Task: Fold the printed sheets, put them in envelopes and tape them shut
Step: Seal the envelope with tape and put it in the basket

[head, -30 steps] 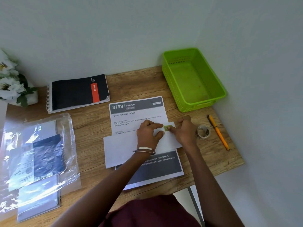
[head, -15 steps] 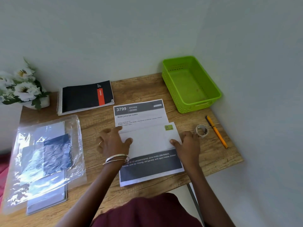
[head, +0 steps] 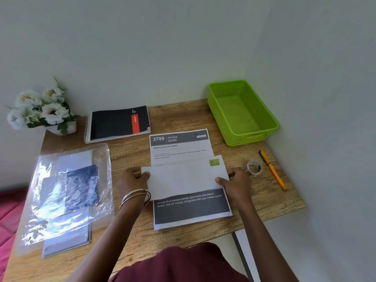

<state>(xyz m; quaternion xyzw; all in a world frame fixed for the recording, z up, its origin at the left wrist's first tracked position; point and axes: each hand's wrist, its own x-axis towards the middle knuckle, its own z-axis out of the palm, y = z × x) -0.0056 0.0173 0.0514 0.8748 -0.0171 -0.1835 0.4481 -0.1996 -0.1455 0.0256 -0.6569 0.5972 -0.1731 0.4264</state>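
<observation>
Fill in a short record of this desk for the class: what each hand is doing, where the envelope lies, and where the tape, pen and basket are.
left hand: grips the envelope's left end
right hand: grips the envelope's right end
envelope: white, green stamp at top right, lies across the printed sheet
printed sheet: flat, unfolded, headed 3799 KITCHEN
tape roll: right of the envelope
pen: orange, right of the tape roll
basket: green, far right corner

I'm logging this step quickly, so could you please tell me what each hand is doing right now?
Left hand: grips the left end of the white envelope.
Right hand: grips the envelope's right end.
</observation>
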